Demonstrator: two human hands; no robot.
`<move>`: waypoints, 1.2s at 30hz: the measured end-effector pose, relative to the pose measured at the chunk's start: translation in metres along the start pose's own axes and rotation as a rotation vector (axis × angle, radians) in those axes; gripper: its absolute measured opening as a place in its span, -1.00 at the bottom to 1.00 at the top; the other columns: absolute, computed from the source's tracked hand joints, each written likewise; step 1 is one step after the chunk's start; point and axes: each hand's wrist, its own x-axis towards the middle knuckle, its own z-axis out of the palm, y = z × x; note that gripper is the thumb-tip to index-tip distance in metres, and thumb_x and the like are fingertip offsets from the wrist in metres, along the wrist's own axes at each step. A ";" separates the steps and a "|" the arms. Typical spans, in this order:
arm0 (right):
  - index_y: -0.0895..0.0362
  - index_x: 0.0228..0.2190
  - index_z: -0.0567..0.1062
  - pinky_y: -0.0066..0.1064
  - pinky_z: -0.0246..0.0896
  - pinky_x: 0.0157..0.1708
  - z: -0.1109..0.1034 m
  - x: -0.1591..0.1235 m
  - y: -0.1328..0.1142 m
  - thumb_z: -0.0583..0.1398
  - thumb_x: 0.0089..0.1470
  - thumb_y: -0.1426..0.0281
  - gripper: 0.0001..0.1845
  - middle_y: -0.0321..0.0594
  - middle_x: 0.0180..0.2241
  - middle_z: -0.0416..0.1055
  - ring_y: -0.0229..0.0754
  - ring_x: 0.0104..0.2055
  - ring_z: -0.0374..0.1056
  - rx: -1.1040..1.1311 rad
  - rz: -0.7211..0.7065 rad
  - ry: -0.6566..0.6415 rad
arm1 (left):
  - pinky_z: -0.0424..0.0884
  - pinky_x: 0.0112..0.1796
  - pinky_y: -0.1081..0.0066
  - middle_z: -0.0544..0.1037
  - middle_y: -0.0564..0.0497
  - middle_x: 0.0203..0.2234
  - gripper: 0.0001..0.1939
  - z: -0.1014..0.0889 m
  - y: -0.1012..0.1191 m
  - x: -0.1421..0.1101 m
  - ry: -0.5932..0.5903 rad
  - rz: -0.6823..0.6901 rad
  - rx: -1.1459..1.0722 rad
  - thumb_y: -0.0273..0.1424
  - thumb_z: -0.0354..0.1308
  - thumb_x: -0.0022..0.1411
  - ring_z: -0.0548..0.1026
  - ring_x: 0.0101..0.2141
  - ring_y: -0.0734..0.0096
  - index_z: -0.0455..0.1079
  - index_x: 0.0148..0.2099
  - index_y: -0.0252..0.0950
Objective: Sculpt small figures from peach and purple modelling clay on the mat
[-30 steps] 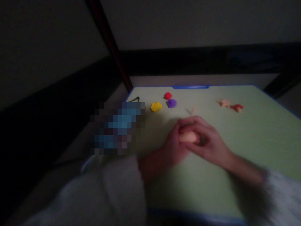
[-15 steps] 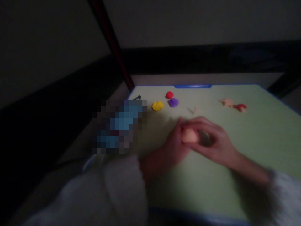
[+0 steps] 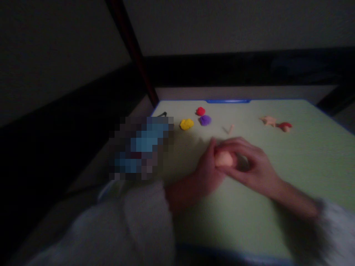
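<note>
Cupping snugly, my left hand & right hand are holding the peach lump btwn them, near side of the pale stick (prob. shaping step); next move's prob. calling for even pressure.

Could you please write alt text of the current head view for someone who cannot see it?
A person's left hand and right hand hold a rounded peach lump between them over a pale green tabletop. Beyond are a yellow lump, red lump, purple lump and peach stick; farther right, a peach piece and a red-topped piece.
</note>
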 end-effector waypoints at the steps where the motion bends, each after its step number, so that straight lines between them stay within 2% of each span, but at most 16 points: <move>1: 0.17 -0.28 0.44 -0.26 0.23 -0.22 0.000 0.000 0.000 0.28 -0.08 0.43 -0.76 -0.12 -0.28 0.45 -0.10 -0.19 0.33 -0.004 -0.004 0.005 | 0.19 -0.36 0.44 0.35 0.06 -0.58 -0.53 -0.001 -0.001 0.001 0.008 0.008 0.009 -0.23 -0.29 0.34 0.31 -0.52 0.50 0.28 -0.46 -0.34; 6: 0.17 -0.24 0.42 -0.27 0.22 -0.18 -0.001 0.000 0.000 0.29 -0.09 0.44 -0.69 -0.12 -0.24 0.44 -0.12 -0.16 0.33 -0.026 -0.027 0.022 | 0.21 -0.26 0.47 0.36 0.07 -0.55 -0.53 -0.005 -0.002 0.007 0.019 0.053 0.015 -0.18 -0.25 0.32 0.34 -0.44 0.51 0.29 -0.46 -0.34; 10: 0.17 -0.24 0.42 -0.26 0.24 -0.21 -0.002 0.000 -0.001 0.29 -0.09 0.45 -0.70 -0.10 -0.25 0.44 -0.11 -0.18 0.33 -0.041 -0.038 0.019 | 0.21 -0.26 0.48 0.34 0.08 -0.60 -0.52 -0.005 -0.001 0.008 0.024 0.068 0.026 -0.16 -0.24 0.31 0.33 -0.46 0.51 0.29 -0.47 -0.34; 13: 0.15 -0.25 0.42 -0.24 0.26 -0.22 -0.003 0.001 -0.002 0.29 -0.09 0.45 -0.71 -0.10 -0.26 0.44 -0.09 -0.19 0.33 -0.038 -0.040 0.021 | 0.22 -0.31 0.45 0.32 0.07 -0.63 -0.47 -0.004 0.001 0.007 -0.045 0.005 0.010 -0.15 -0.30 0.32 0.32 -0.51 0.49 0.29 -0.48 -0.35; 16: 0.14 -0.26 0.41 -0.21 0.26 -0.21 -0.003 0.001 -0.001 0.29 -0.08 0.45 -0.72 -0.10 -0.26 0.44 -0.08 -0.19 0.33 -0.030 -0.048 0.016 | 0.20 -0.42 0.45 0.30 0.07 -0.66 -0.47 -0.004 0.002 0.005 -0.050 -0.053 -0.011 -0.15 -0.31 0.31 0.28 -0.58 0.50 0.26 -0.52 -0.33; 21: 0.14 -0.24 0.40 -0.18 0.25 -0.16 -0.003 0.000 0.001 0.27 -0.06 0.44 -0.72 -0.08 -0.23 0.43 -0.07 -0.15 0.32 -0.011 -0.057 -0.027 | 0.18 -0.47 0.46 0.29 0.08 -0.67 -0.50 -0.004 0.001 0.002 -0.077 -0.004 0.048 -0.17 -0.29 0.32 0.24 -0.62 0.51 0.27 -0.49 -0.33; 25: 0.12 -0.22 0.39 -0.18 0.25 -0.17 -0.004 0.000 -0.002 0.28 -0.07 0.40 -0.69 -0.11 -0.22 0.43 -0.06 -0.15 0.33 -0.052 -0.046 0.009 | 0.18 -0.45 0.47 0.29 0.09 -0.65 -0.51 -0.006 0.000 0.003 -0.064 0.017 0.058 -0.17 -0.28 0.32 0.26 -0.59 0.53 0.25 -0.50 -0.33; 28: 0.10 -0.25 0.40 -0.20 0.26 -0.24 -0.004 0.001 -0.004 0.26 -0.06 0.39 -0.74 -0.13 -0.26 0.42 -0.07 -0.20 0.33 -0.099 -0.035 0.032 | 0.18 -0.43 0.47 0.29 0.08 -0.63 -0.49 -0.007 -0.001 0.005 -0.064 0.011 0.080 -0.13 -0.27 0.31 0.27 -0.56 0.52 0.25 -0.50 -0.34; 34: 0.09 -0.27 0.39 -0.23 0.26 -0.24 -0.004 0.001 -0.004 0.25 -0.08 0.48 -0.74 -0.15 -0.27 0.42 -0.10 -0.22 0.33 -0.099 -0.036 0.019 | 0.17 -0.45 0.47 0.27 0.07 -0.64 -0.47 -0.007 0.000 0.006 -0.096 -0.010 0.126 -0.06 -0.22 0.27 0.26 -0.57 0.52 0.26 -0.51 -0.35; 36: 0.10 -0.27 0.38 -0.24 0.25 -0.23 -0.005 0.001 -0.004 0.25 -0.09 0.51 -0.72 -0.15 -0.27 0.42 -0.11 -0.21 0.32 -0.095 -0.039 0.017 | 0.14 -0.48 0.47 0.24 0.07 -0.67 -0.44 -0.007 0.000 0.004 -0.114 0.002 0.169 -0.08 -0.27 0.29 0.22 -0.60 0.53 0.23 -0.55 -0.35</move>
